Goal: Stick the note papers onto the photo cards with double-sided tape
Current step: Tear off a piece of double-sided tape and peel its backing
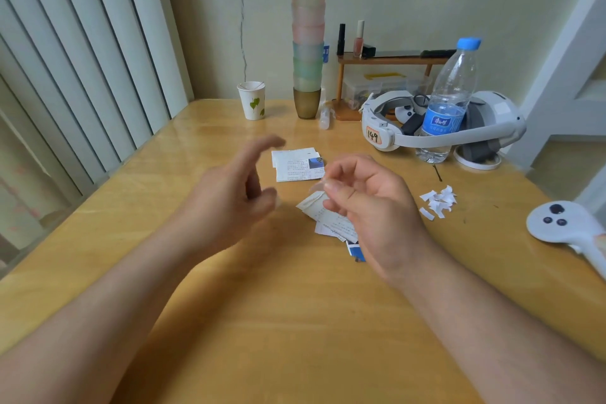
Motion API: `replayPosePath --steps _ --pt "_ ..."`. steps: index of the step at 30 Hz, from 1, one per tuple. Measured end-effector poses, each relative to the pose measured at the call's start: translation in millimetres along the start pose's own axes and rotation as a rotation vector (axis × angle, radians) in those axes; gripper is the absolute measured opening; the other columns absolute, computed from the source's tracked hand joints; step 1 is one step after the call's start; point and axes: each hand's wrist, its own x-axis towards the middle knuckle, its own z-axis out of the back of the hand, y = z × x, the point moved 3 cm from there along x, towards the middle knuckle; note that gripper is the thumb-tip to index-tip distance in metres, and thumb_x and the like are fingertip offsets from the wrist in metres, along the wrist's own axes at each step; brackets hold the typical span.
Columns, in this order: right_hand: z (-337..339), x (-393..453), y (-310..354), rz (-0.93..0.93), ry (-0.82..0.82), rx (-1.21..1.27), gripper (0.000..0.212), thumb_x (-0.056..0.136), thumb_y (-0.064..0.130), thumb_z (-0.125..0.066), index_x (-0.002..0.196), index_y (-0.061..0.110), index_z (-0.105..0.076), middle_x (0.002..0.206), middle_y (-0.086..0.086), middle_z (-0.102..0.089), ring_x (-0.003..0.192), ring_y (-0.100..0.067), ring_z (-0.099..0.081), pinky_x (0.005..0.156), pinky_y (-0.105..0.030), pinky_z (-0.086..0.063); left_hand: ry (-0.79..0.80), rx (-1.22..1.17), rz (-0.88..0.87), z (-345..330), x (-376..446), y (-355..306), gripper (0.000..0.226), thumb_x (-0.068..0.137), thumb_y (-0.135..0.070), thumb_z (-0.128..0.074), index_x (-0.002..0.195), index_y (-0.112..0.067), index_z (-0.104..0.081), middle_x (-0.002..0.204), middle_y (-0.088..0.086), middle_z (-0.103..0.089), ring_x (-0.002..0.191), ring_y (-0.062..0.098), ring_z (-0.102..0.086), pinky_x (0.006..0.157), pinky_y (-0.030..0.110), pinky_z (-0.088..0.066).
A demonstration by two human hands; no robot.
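Translucent and small, a strip of what looks like double-sided tape (pixel 316 188) sits pinched between the thumb and fingertips of the right hand (pixel 367 203), though it is too blurred to be sure it is tape rather than peeled backing. That hand curls over a loose pile of note papers and photo cards (pixel 331 223) lying on the wooden table (pixel 295 321); a blue card corner pokes out under the wrist. The left hand (pixel 229 187) hovers just beside it, fingers spread and relaxed, gripping nothing.

Just beyond the hands lies a neater stack (pixel 296 164) of papers on cards, one with a blue picture showing; these seem to be pieces already stuck. To the right, near the table edge, a scatter of white paper scraps (pixel 437 202) suggests several tape backings already peeled. So the job appears partly done, with the pile under the right hand left to pair and press.

Farther back stand a water bottle (pixel 449 98), a white headset (pixel 442 121), a tower of cups (pixel 308 36) and a paper cup (pixel 252 100).
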Motion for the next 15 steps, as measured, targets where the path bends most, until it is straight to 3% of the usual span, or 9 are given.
replayPosePath --steps 2,4,7,9,11,13,15 --pt "1 2 -3 -0.175 -0.007 0.216 0.012 0.083 0.017 -0.069 0.078 0.027 -0.072 0.095 -0.002 -0.066 0.095 -0.02 -0.057 0.084 -0.034 -0.047 0.153 0.142 -0.016 -8 -3 2 0.04 0.093 -0.021 -0.069 0.119 -0.047 -0.055 0.069 -0.014 -0.059 0.064 0.009 -0.056 0.059 0.023 -0.043" --pt "2 1 -3 -0.268 -0.012 0.326 0.009 0.083 0.015 -0.068 0.081 0.023 -0.071 0.094 -0.007 -0.063 0.094 -0.02 -0.056 0.08 -0.033 -0.047 0.25 0.181 -0.009 -13 -4 -2 0.022 0.093 -0.024 -0.068 0.103 -0.044 -0.064 0.066 -0.018 -0.06 0.065 0.006 -0.057 0.059 0.018 -0.04" --pt "2 0 -2 -0.336 -0.022 0.399 0.014 0.091 0.019 -0.061 0.084 0.021 -0.072 0.091 0.0 -0.066 0.096 -0.022 -0.056 0.08 -0.034 -0.044 0.223 0.062 0.072 -14 -5 -6 0.021 0.096 -0.024 -0.064 0.095 -0.039 -0.079 0.076 -0.018 -0.065 0.075 0.001 -0.06 0.064 0.015 -0.041" --pt "2 0 -2 -0.363 -0.023 0.419 0.027 0.096 0.02 -0.052 0.084 0.021 -0.076 0.092 0.002 -0.067 0.097 -0.023 -0.056 0.081 -0.033 -0.043 0.076 -0.161 0.146 -14 -5 -9 0.026 0.097 -0.019 -0.063 0.098 -0.037 -0.081 0.075 -0.016 -0.064 0.067 0.004 -0.057 0.064 0.021 -0.043" --pt "2 0 -3 -0.377 -0.006 0.423 0.025 0.092 0.024 -0.052 0.09 0.019 -0.077 0.096 0.001 -0.066 0.097 -0.023 -0.056 0.081 -0.033 -0.043 -0.001 -0.523 0.241 -18 -6 -15 0.023 0.096 -0.015 -0.067 0.101 -0.031 -0.083 0.072 -0.012 -0.065 0.066 0.009 -0.054 0.067 0.024 -0.043" --pt "2 0 -5 -0.385 0.016 0.423 0.025 0.082 0.029 -0.057 0.092 0.019 -0.077 0.102 0.0 -0.065 0.099 -0.024 -0.055 0.082 -0.034 -0.042 0.019 -0.816 0.298 -26 -8 -21 0.021 0.087 -0.017 -0.071 0.101 -0.025 -0.084 0.087 -0.001 -0.072 0.08 0.013 -0.059 0.076 0.029 -0.045" --pt "2 1 -7 -0.381 0.037 0.419 0.026 0.08 0.031 -0.058 0.092 0.021 -0.078 0.108 -0.001 -0.064 0.102 -0.025 -0.054 0.083 -0.035 -0.041 0.058 -0.984 0.328 -33 -10 -28 0.022 0.081 -0.017 -0.069 0.097 -0.019 -0.085 0.092 0.006 -0.07 0.085 0.015 -0.058 0.075 0.028 -0.044"
